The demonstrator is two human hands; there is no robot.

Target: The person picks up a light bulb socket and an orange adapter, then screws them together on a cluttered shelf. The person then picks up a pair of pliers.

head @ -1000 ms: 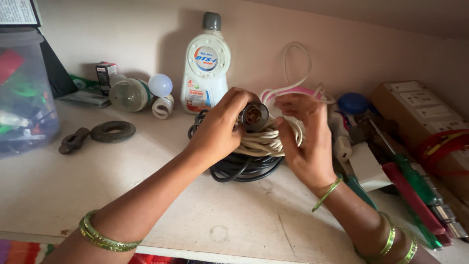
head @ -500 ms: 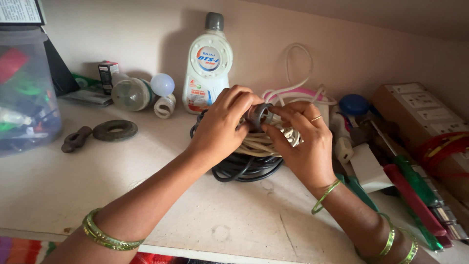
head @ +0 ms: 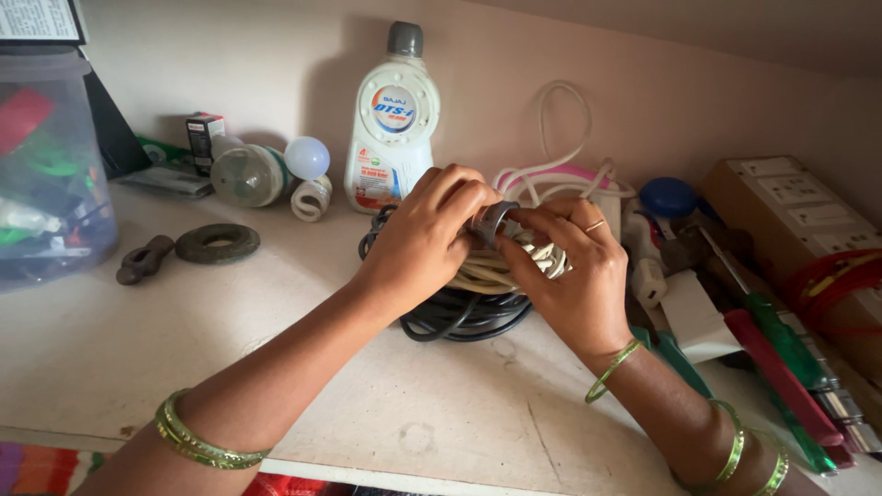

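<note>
Both of my hands meet over a pile of coiled cables on a pale shelf. My left hand and my right hand together pinch a small grey round fitting between the fingertips. Under them lies a cream-coloured cable coil stacked on a black cable coil. A ring shows on my right hand, and green bangles sit on both wrists.
A white plastic bottle stands behind the coils. Bulbs, a dark ring and a clear plastic tub lie left. Right are a white looped cable, screwdrivers and a switch board.
The grey fitting has turned and tipped between my fingers, and both hands have closed in tighter around it. The cable coils have stayed in place.
</note>
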